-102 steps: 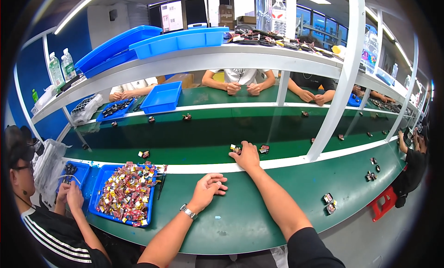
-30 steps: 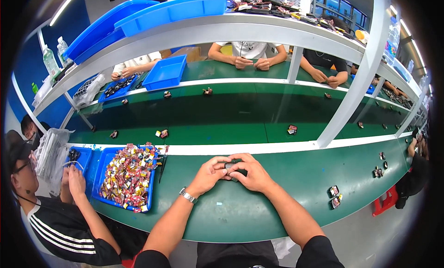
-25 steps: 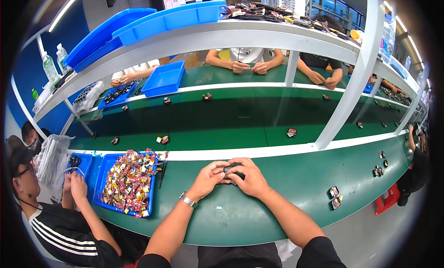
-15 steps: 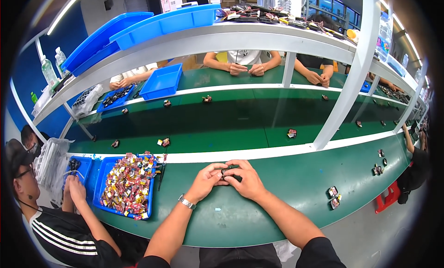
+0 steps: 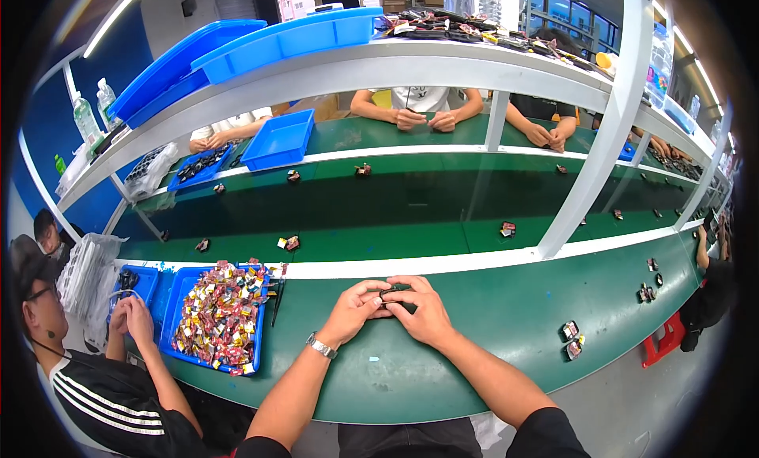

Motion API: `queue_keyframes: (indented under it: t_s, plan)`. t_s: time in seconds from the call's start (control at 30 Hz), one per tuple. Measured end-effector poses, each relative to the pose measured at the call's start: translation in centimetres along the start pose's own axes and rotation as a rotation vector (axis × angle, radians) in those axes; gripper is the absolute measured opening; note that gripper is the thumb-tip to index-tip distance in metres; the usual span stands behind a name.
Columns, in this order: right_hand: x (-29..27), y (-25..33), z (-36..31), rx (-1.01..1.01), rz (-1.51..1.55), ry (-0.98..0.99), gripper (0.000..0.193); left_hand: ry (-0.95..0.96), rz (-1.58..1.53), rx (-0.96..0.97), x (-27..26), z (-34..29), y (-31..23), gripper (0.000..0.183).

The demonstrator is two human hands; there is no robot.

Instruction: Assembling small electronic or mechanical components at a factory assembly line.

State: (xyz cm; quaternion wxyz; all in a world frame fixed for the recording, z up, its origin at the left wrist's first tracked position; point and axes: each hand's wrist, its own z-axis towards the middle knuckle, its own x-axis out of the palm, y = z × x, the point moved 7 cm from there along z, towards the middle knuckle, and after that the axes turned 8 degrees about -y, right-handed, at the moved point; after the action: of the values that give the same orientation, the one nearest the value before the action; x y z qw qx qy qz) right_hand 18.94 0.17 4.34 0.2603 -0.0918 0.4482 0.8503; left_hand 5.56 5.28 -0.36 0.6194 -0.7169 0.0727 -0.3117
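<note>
My left hand [image 5: 354, 309], with a metal-banded watch on its wrist, and my right hand [image 5: 421, 309] meet over the green tabletop [image 5: 474, 316]. Between their fingertips they grip a small black part [image 5: 389, 294], mostly covered by fingers, so its exact kind cannot be made out. Left of my hands stands a blue tray [image 5: 258, 331] heaped with small parts in red, yellow and white wrapping. Thin black tools [image 5: 278, 294] lie along that tray's right side. A small pale scrap [image 5: 374, 359] rests on the table near my left forearm.
Beyond a white rail [image 5: 451, 260] runs a green belt [image 5: 395, 213] with scattered small parts. A white post [image 5: 601, 126] rises at right, under a shelf with blue trays [image 5: 292, 41]. Small dark parts [image 5: 572, 339] lie right. A co-worker [image 5: 103, 387] sits left; others work opposite.
Small parts on the belt have shifted slightly to the right. My hands stay together in the same place, with fingers barely changed around the black part.
</note>
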Motion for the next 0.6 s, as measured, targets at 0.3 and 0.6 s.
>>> queue_keyframes:
  t_s: [0.3, 0.6]
  plan:
    - [-0.1, 1.3, 0.3, -0.053, 0.003, -0.015, 0.02, 0.0, -0.048, 0.029, 0.0, -0.2, -0.5, 0.029]
    - [0.3, 0.6, -0.1, 0.021, 0.052, 0.02, 0.02, -0.039, 0.038, 0.016, 0.0, -0.3, -0.1, 0.028]
